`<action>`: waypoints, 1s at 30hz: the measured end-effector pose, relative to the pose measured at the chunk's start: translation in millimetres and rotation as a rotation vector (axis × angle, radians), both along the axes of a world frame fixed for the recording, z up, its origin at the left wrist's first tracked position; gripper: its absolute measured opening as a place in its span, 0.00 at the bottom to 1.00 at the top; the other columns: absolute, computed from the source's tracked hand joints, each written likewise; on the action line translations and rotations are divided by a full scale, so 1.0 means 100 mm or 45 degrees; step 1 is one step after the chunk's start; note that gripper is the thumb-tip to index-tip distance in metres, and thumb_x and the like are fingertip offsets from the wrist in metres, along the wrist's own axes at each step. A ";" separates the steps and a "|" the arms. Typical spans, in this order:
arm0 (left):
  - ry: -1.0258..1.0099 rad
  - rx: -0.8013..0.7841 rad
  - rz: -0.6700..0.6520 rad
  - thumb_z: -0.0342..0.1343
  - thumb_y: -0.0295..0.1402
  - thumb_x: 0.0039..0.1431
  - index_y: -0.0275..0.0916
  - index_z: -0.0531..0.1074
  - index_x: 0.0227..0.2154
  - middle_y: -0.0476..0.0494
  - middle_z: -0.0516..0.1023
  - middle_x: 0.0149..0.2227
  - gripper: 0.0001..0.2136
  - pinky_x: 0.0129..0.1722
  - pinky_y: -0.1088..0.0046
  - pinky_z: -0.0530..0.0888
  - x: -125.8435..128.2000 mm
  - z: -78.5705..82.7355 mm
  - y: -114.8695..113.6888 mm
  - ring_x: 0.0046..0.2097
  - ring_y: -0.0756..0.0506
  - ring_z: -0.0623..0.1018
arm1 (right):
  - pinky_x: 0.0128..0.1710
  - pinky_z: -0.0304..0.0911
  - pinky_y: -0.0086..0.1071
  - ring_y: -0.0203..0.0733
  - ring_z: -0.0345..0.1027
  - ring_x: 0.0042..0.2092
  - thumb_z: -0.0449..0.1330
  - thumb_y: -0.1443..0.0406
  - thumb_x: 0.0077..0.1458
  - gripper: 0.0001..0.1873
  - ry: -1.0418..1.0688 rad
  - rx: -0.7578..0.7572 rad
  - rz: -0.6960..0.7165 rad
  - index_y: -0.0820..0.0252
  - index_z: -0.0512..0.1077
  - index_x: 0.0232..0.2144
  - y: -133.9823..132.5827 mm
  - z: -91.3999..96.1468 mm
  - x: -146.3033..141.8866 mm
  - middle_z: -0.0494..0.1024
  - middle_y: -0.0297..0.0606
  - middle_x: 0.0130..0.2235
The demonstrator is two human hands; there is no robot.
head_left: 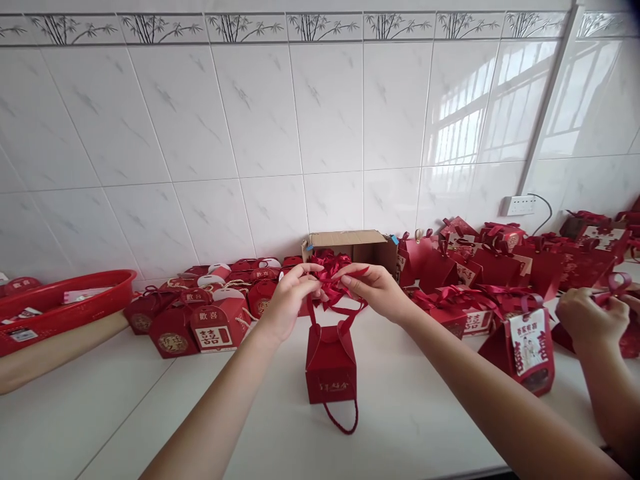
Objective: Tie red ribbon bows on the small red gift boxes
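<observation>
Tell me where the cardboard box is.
In the head view, the cardboard box sits centre against the tiled wall, behind the red ribbon that the left hand and right hand pinch.

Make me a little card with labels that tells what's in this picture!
Place: white counter against a tiled wall
Left hand: pinching the red ribbon above the small red box
Right hand: pinching the same ribbon from the other side
Box: upright on the counter, cord loop hanging at its front
Behind: open cardboard box
Left of picture: red basket, group of red boxes, another person's arm
Right of picture: more red boxes, another person's hand
</observation>
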State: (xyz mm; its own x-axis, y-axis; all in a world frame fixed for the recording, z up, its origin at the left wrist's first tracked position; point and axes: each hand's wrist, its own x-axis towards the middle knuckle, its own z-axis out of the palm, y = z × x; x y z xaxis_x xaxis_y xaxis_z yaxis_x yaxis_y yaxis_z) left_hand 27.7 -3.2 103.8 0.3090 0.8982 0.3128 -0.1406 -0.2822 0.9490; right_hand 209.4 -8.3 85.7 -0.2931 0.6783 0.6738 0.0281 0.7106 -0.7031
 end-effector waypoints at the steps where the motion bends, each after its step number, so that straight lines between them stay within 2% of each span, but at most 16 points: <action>1: -0.065 -0.047 -0.006 0.56 0.27 0.48 0.38 0.70 0.36 0.54 0.69 0.22 0.10 0.32 0.76 0.68 -0.02 -0.01 0.02 0.28 0.52 0.71 | 0.30 0.64 0.29 0.34 0.66 0.30 0.54 0.64 0.59 0.10 -0.097 0.157 -0.065 0.59 0.75 0.36 0.01 -0.01 0.02 0.74 0.36 0.31; 3: -0.138 -0.118 -0.026 0.56 0.26 0.48 0.37 0.70 0.36 0.54 0.68 0.22 0.09 0.31 0.77 0.68 -0.04 -0.01 0.04 0.27 0.52 0.70 | 0.36 0.66 0.33 0.38 0.68 0.36 0.52 0.69 0.59 0.12 -0.302 0.498 -0.222 0.59 0.75 0.37 0.04 -0.03 0.05 0.75 0.40 0.36; 5: -0.142 -0.154 -0.062 0.56 0.26 0.48 0.37 0.70 0.35 0.53 0.68 0.21 0.09 0.30 0.77 0.68 -0.05 -0.02 0.05 0.27 0.52 0.70 | 0.39 0.65 0.36 0.41 0.67 0.39 0.49 0.73 0.59 0.15 -0.480 0.758 -0.395 0.59 0.75 0.38 0.05 -0.05 0.06 0.76 0.42 0.38; 7: -0.138 -0.175 -0.118 0.55 0.27 0.49 0.37 0.70 0.35 0.51 0.71 0.24 0.09 0.32 0.75 0.69 -0.04 -0.02 0.04 0.29 0.51 0.72 | 0.38 0.65 0.38 0.42 0.67 0.38 0.47 0.75 0.58 0.18 -0.579 0.898 -0.539 0.58 0.75 0.39 0.06 -0.06 0.05 0.77 0.42 0.37; 9: -0.115 -0.152 -0.138 0.54 0.31 0.52 0.38 0.69 0.39 0.48 0.73 0.28 0.10 0.35 0.71 0.71 -0.01 -0.03 0.02 0.33 0.48 0.74 | 0.40 0.65 0.39 0.43 0.67 0.40 0.47 0.75 0.58 0.19 -0.586 0.933 -0.606 0.58 0.75 0.41 0.06 -0.07 0.02 0.77 0.42 0.40; 11: 0.002 0.038 0.009 0.54 0.35 0.54 0.41 0.67 0.45 0.48 0.74 0.31 0.15 0.38 0.69 0.71 0.00 -0.04 0.01 0.36 0.47 0.75 | 0.44 0.66 0.39 0.43 0.68 0.45 0.49 0.72 0.59 0.17 -0.477 0.857 -0.641 0.56 0.73 0.44 0.04 -0.10 0.00 0.75 0.43 0.46; 14: 0.324 0.631 0.550 0.56 0.37 0.53 0.42 0.65 0.50 0.50 0.72 0.29 0.20 0.40 0.71 0.69 -0.12 -0.11 0.02 0.34 0.48 0.73 | 0.45 0.66 0.36 0.43 0.67 0.50 0.50 0.67 0.61 0.15 -0.175 0.615 -0.780 0.56 0.72 0.45 -0.06 -0.22 0.08 0.74 0.44 0.48; 16: 0.520 0.939 0.896 0.56 0.35 0.52 0.41 0.68 0.48 0.53 0.68 0.24 0.18 0.39 0.73 0.68 -0.33 -0.21 0.05 0.30 0.49 0.71 | 0.42 0.67 0.35 0.44 0.70 0.44 0.50 0.64 0.60 0.12 -0.070 0.459 -0.924 0.57 0.74 0.39 -0.17 -0.39 0.26 0.76 0.43 0.42; 18: 0.727 0.973 1.089 0.53 0.34 0.53 0.42 0.70 0.44 0.55 0.62 0.21 0.14 0.33 0.76 0.67 -0.65 -0.39 0.07 0.25 0.51 0.66 | 0.37 0.67 0.35 0.44 0.71 0.37 0.52 0.61 0.59 0.12 -0.171 0.282 -1.062 0.59 0.73 0.32 -0.31 -0.65 0.52 0.76 0.42 0.35; 19: 0.849 0.929 1.107 0.51 0.32 0.54 0.42 0.71 0.43 0.55 0.61 0.21 0.13 0.33 0.76 0.67 -0.82 -0.51 0.08 0.24 0.51 0.66 | 0.35 0.66 0.35 0.45 0.71 0.35 0.51 0.60 0.59 0.13 -0.256 0.173 -1.129 0.59 0.72 0.30 -0.37 -0.81 0.66 0.76 0.42 0.33; 21: 1.047 0.798 1.035 0.50 0.33 0.52 0.42 0.72 0.40 0.55 0.60 0.20 0.13 0.28 0.77 0.65 -1.15 -0.77 0.11 0.23 0.50 0.65 | 0.33 0.66 0.37 0.47 0.71 0.33 0.50 0.59 0.58 0.14 -0.420 -0.053 -1.208 0.58 0.72 0.28 -0.48 -1.11 0.92 0.76 0.43 0.31; 23: 1.170 0.625 0.847 0.50 0.35 0.51 0.43 0.73 0.37 0.54 0.60 0.19 0.11 0.25 0.76 0.65 -1.38 -1.02 0.12 0.21 0.49 0.65 | 0.31 0.65 0.38 0.47 0.71 0.30 0.49 0.58 0.58 0.16 -0.591 -0.217 -1.176 0.57 0.71 0.25 -0.56 -1.35 1.07 0.76 0.44 0.29; 24: 1.189 0.579 0.781 0.51 0.36 0.51 0.44 0.73 0.36 0.53 0.63 0.19 0.10 0.27 0.75 0.67 -1.44 -1.12 0.12 0.23 0.48 0.67 | 0.31 0.66 0.38 0.48 0.71 0.31 0.49 0.59 0.57 0.15 -0.634 -0.260 -1.164 0.57 0.72 0.27 -0.58 -1.41 1.10 0.77 0.44 0.31; 26: 1.133 0.573 0.742 0.52 0.38 0.51 0.44 0.72 0.32 0.48 0.72 0.27 0.07 0.36 0.71 0.70 -1.42 -1.22 0.10 0.32 0.44 0.73 | 0.35 0.67 0.40 0.50 0.72 0.37 0.49 0.59 0.57 0.15 -0.648 -0.270 -1.186 0.58 0.72 0.38 -0.60 -1.41 1.04 0.77 0.47 0.40; 28: 1.013 0.542 0.737 0.53 0.39 0.53 0.44 0.71 0.30 0.45 0.75 0.34 0.07 0.45 0.68 0.69 -1.27 -1.20 0.07 0.41 0.41 0.74 | 0.39 0.67 0.41 0.51 0.71 0.43 0.49 0.57 0.58 0.19 -0.602 -0.198 -1.228 0.58 0.68 0.47 -0.59 -1.28 0.87 0.73 0.48 0.48; 30: 0.882 0.414 0.672 0.52 0.41 0.55 0.43 0.69 0.30 0.45 0.75 0.36 0.08 0.49 0.66 0.68 -1.04 -1.12 0.02 0.44 0.42 0.74 | 0.44 0.65 0.42 0.50 0.69 0.46 0.48 0.57 0.60 0.18 -0.580 -0.082 -1.165 0.58 0.67 0.47 -0.53 -1.10 0.63 0.72 0.48 0.48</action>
